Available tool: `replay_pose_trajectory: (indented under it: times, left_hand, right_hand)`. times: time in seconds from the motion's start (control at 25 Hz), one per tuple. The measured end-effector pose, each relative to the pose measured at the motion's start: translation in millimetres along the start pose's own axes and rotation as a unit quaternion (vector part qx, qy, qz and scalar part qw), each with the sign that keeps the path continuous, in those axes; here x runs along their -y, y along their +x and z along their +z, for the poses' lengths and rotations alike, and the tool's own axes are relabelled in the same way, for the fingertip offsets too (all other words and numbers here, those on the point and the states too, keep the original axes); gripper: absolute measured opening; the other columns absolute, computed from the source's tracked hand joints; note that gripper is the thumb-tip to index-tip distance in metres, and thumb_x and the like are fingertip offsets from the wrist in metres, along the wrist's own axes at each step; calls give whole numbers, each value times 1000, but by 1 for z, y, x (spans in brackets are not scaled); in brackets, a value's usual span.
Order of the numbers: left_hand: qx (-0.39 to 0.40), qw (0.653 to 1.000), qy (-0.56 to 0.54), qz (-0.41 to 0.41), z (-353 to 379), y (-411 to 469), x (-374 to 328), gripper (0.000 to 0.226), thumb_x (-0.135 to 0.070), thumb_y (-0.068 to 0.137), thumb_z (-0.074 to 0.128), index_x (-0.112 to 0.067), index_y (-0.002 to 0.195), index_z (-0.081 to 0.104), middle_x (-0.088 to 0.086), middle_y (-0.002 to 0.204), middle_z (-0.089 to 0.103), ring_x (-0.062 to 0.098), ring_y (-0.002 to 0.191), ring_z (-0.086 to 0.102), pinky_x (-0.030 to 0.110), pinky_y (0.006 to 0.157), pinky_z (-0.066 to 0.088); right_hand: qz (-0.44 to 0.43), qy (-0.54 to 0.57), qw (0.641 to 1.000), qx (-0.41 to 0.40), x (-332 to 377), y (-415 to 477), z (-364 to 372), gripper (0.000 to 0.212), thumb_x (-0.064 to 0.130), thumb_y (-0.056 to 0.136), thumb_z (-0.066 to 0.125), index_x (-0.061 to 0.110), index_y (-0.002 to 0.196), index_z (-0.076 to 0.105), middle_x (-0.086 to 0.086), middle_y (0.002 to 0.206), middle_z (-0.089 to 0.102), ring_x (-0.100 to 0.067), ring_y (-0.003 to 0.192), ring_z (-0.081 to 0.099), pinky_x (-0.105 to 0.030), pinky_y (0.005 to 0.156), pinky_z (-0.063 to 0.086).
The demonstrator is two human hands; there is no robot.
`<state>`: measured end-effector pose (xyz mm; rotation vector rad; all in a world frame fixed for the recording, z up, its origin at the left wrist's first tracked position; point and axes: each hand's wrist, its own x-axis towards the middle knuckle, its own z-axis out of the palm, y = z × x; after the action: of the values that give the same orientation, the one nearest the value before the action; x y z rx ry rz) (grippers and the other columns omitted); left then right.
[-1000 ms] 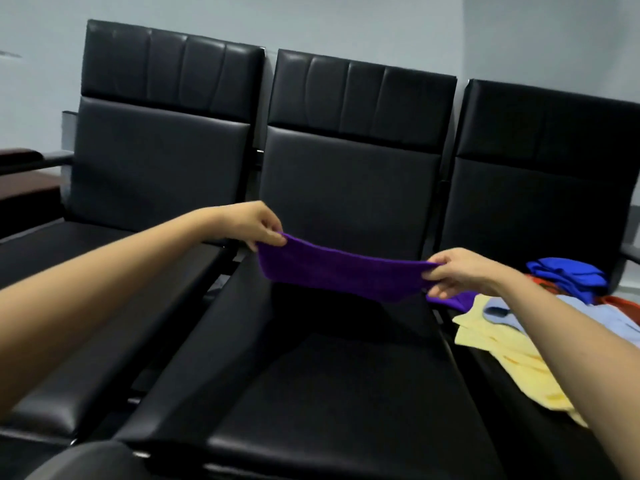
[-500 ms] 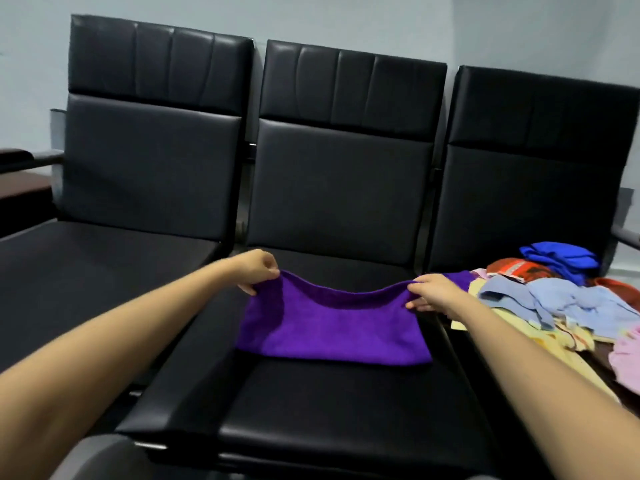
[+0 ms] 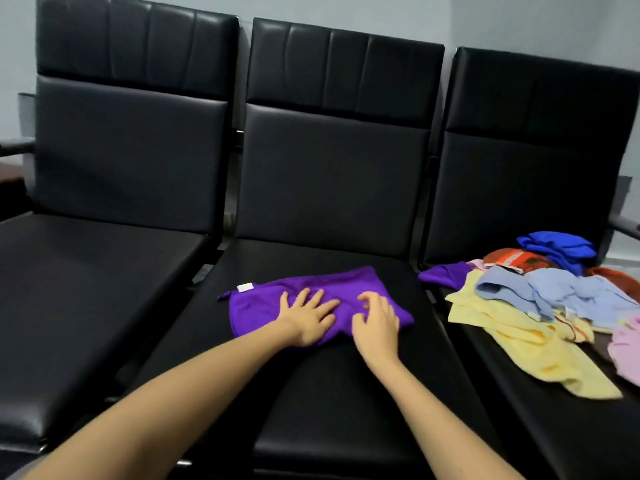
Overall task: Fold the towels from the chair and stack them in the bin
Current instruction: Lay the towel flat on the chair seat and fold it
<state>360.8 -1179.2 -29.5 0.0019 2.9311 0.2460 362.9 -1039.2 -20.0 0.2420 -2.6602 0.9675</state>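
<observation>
Left hand [image 3: 306,315] flat and right hand [image 3: 375,322], fingers bent, press the purple towel [image 3: 256,306].

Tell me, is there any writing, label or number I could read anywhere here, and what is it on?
No text can be read in this picture.
White tag at the corner of the purple towel: looks blank, or its print is too small to read.
Orange towel: pale marks, too blurred to tell whether they are letters.
</observation>
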Motion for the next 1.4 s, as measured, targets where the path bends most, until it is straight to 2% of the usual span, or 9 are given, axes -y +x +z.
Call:
replay_pose_trajectory:
  times: [0.16,0.32,0.4,0.52,0.64,0.76,0.96,1.2,1.4]
  left_hand:
    - [52,989,-83,-111,-9,-13,-23,57,-48,97,29,-34,150,14,5,160,1,32,146,-1,57,113,2]
    - [-164,970,-13,-176,-33,-30,9,53,-43,90,53,-11,131,45,14,138,44,33,129,39,40,102,33]
    - [-131,971,-74,-184,-36,-30,31,52,-46,86,60,-7,119,51,15,127,51,31,121,47,36,92,40]
    - [-40,958,-231,-165,-33,-25,46,31,-35,80,71,-9,79,55,11,95,62,27,92,62,27,65,43]
    - [66,855,-477,-193,-40,-19,52,23,-20,79,73,-6,95,64,14,92,66,28,85,63,35,84,52]
    - [132,782,-584,-170,-51,-18,57,10,-18,87,62,-8,87,65,9,73,70,22,66,65,34,84,50]
    - [64,751,-628,-192,-53,-21,67,17,-26,89,62,-11,80,59,7,75,64,20,69,57,29,65,45]
    - [-43,820,-530,-213,-63,-25,67,26,-15,86,67,-16,67,50,2,64,45,8,50,40,16,36,33]
    - [85,769,-584,-247,-58,-15,71,42,-29,79,74,-20,59,38,-6,52,31,2,38,23,11,27,14]
  right_hand:
    - [99,-29,982,156,19,2,2,29,24,93,47,9,117,51,-12,126,55,-30,117,52,-34,93,41]
    - [207,-20,968,138,18,3,3,48,19,94,47,-2,134,30,-23,140,34,-38,125,45,-36,97,40]
    - [256,3,957,135,11,11,4,47,15,90,51,-3,131,34,-23,136,39,-38,119,51,-38,95,44]
    - [260,32,945,197,10,17,-3,7,8,79,57,2,81,55,-14,65,62,-25,58,61,-28,55,49]
    - [297,76,902,305,11,16,-13,35,7,88,58,8,58,40,3,26,36,-5,20,30,-11,29,20]
    - [330,153,873,325,11,22,-20,35,14,94,53,12,62,40,3,38,42,-1,23,32,-10,26,20]
    - [323,333,864,194,4,42,-24,14,14,93,54,17,80,50,1,76,50,-8,65,46,-19,51,37]
    - [232,266,916,193,9,54,-33,22,11,89,59,17,71,49,1,64,36,-9,51,27,-17,35,22]
    - [265,273,894,237,13,55,-38,27,12,92,57,13,67,48,1,53,37,-2,31,26,-11,28,12]
